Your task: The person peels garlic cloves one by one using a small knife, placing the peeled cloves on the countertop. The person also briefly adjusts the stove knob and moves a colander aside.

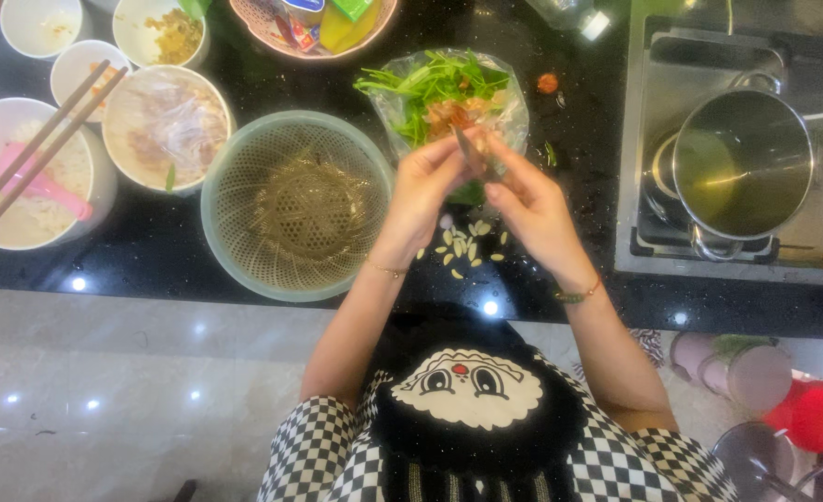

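Fingers [456, 160] of both our hands meet over the black counter [151, 246], pinched together on a small knife [472, 153]. Our right hand [532, 209] curls around the handle end; our left hand [422, 191] closes against the blade side. Whether something small sits between the fingertips we cannot tell. Just below the hands, a scatter of pale peelings [462, 249] lies on the counter. Left of our left wrist stands a green plastic colander [292, 204], its mesh base bare. Just beyond the knuckles, a clear plastic bag [509, 102] lies open with green herbs [430, 79] and orange-red pieces inside. Further left, a bowl covered in cling film [165, 125] sits beside a white bowl of rice [35, 195] with a pink spoon and chopsticks [44, 139] across it. To the right, a steel pot [741, 163] rests on the stove [802, 242].
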